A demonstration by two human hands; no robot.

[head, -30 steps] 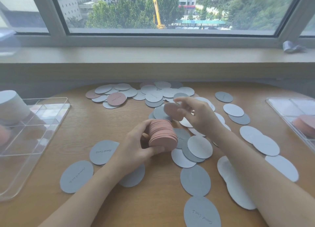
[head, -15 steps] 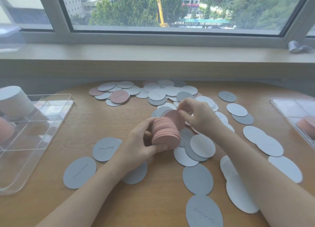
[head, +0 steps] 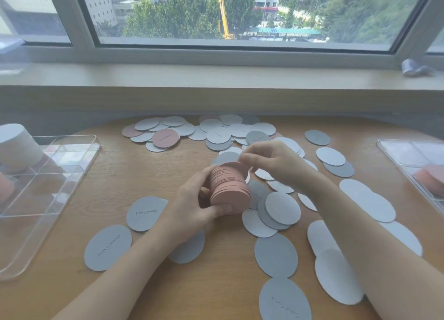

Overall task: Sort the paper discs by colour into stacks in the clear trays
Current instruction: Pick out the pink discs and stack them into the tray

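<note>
- The left clear tray lies at the left edge of the tabletop, within reach but off the working area; a white stack stands in a far compartment and something pink shows at the frame edge, so its compartments seem to serve as one home per colour.
- Grey discs with writing lie flat and apart in front of it, not yet gathered; their turn probably comes after the pinks.
- The left hand holds the pink stack on edge above the tabletop, its grip closed around the stack with thumb below and fingers behind, which keeps the faces squared so another disc can join.
- A loose pink disc lies face up in the far heap, easy to spot among the pale ones.
- The right hand pinches a single pink disc by its rim, its grip closed on it, and sets it against the far face of the stack.
- White and grey discs overlap just right of the stack, unsorted.
- The right clear tray carries a pink stack, likely the destination for the held one.
</note>
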